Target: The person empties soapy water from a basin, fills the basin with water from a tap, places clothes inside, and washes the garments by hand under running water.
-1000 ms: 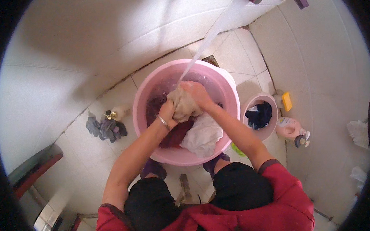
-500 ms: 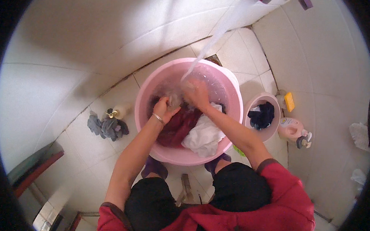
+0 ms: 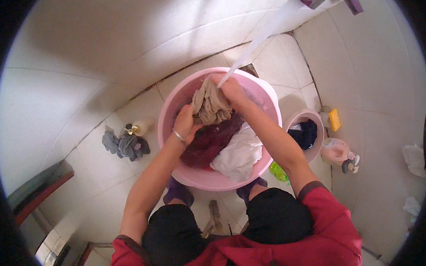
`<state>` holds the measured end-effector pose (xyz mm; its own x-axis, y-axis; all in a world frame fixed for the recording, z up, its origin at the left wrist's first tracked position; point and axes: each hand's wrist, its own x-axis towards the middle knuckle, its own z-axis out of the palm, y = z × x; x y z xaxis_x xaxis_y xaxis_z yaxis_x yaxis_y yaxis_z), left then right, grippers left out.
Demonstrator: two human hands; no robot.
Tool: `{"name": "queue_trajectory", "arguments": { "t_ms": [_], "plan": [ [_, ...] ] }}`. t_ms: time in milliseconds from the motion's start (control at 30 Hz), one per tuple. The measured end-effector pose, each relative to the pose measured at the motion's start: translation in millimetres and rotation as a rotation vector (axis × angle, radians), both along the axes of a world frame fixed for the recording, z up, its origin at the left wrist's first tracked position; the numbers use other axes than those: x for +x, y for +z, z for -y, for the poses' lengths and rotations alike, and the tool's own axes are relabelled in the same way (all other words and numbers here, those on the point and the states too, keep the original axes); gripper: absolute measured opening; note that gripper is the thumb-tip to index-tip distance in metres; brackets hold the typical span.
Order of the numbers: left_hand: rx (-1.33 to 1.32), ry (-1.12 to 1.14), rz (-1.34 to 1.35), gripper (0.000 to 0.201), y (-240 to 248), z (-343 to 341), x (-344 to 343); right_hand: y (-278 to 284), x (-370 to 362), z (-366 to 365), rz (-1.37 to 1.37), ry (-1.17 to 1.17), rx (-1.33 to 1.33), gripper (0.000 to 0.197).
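Note:
A pale brown cloth [image 3: 211,105], bunched and wet, is gripped between both my hands over a pink basin [image 3: 162,126]. My left hand [image 3: 186,123] closes on its lower left side, a bangle at the wrist. On its upper right, my right hand [image 3: 231,90] holds it with the fingers partly hidden. A stream of water [image 3: 251,49] pours from above and meets the cloth beside my right hand. Under it in the basin lie a dark red garment [image 3: 208,146] and, to the right, a white garment [image 3: 240,155].
Right of the basin stands a smaller pink bucket [image 3: 317,136] holding dark cloth [image 3: 304,135]. Near it are a yellow block [image 3: 334,120], a pink detergent jug [image 3: 334,149] and something bright green [image 3: 278,172]. Grey mesh puffs [image 3: 128,145] and a pump bottle [image 3: 139,128] sit at left.
The brown cloth has come up into clear view between my hands; before, splashing water blurred it. My right hand has moved slightly up, and the hands are spread further apart.

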<state>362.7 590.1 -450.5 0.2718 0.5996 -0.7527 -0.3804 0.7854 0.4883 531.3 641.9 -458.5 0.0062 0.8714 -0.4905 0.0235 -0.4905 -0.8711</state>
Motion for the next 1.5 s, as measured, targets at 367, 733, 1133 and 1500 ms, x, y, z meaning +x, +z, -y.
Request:
{"name": "queue_trajectory", "arguments": {
  "t_ms": [367, 733, 1133, 1500],
  "plan": [
    [1.042, -0.346, -0.733, 0.051, 37.8, -12.5, -6.1, 57.6, 2.7, 0.5, -0.373, -0.073, -0.072, 0.026],
    [1.372, -0.346, -0.928, 0.017, 35.0, -10.1, -13.5, 68.2, 25.4, 23.1, -0.713, -0.348, 0.093, 0.035],
    [1.526, -0.628, -0.829, 0.034, 26.2, -18.6, -0.7, 78.5, 6.5, 34.6, -0.661, -0.216, 0.123, 0.032],
    [0.118, -0.425, 0.170, 0.046, 49.3, -5.0, -3.1, 85.9, -7.7, 0.9, 0.478, 0.373, 0.279, 0.030]
  ]
}}
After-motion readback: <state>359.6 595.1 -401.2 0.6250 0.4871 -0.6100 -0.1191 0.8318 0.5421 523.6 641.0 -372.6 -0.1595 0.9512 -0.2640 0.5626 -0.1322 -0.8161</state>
